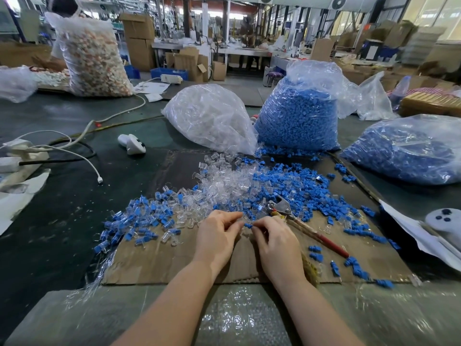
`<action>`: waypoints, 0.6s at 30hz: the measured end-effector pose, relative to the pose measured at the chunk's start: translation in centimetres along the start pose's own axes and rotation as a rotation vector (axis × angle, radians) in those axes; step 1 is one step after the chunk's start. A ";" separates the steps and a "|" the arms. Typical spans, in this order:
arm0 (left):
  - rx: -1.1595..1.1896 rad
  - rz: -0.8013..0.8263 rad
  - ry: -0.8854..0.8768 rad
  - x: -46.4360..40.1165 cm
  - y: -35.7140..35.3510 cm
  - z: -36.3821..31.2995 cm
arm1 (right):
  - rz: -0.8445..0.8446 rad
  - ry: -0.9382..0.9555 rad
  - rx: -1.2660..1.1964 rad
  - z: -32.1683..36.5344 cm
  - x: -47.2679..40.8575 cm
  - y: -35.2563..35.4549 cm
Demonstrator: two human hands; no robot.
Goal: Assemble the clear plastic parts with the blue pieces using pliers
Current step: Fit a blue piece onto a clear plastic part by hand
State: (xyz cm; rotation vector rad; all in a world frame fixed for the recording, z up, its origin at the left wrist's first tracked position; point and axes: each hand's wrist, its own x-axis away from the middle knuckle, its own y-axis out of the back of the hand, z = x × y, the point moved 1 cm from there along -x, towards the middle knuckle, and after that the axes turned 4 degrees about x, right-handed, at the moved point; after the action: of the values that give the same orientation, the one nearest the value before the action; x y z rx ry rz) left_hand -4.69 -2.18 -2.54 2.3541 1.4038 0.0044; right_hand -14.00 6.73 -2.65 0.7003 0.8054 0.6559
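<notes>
At the near edge of the table, on a sheet of cardboard (pixel 159 263), both hands meet at the middle: the left hand (pixel 217 236) and the right hand (pixel 275 242) have their fingers curled in toward each other, and a small blue piece (pixel 248 225) sits right between the fingertips of the two, pinched from both sides. Whether a clear part is also caught in the left fingers I cannot tell. Just beyond the right hand lie the pliers (pixel 294 218), metal head pointing away and red-tipped handle slanting back to the right, resting on the cardboard and touched by neither hand. To the left of the hands is a scatter of joined clear-and-blue parts (pixel 139 218); straight ahead is a heap of loose clear parts (pixel 224 181), and to its right a spread of loose blue pieces (pixel 299 186), the two mingling where they meet. Farther back stand a bag of clear parts (pixel 209 116) and, beside it on the right, an open bag of blue pieces (pixel 296 116), with a second blue-filled bag (pixel 409 151) off to the right. A white controller (pixel 132 144) lies on the table left of the clear bag.
</notes>
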 end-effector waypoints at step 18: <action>0.313 -0.006 0.128 0.7 -1.0 -0.3 | -0.074 -0.037 -0.107 -0.1 0.6 0.2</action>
State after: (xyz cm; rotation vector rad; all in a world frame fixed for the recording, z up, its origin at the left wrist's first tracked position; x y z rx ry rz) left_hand -5.22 -1.07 -2.71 2.6436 1.5694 -0.0726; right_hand -13.81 7.34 -2.80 0.5815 0.7530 0.6132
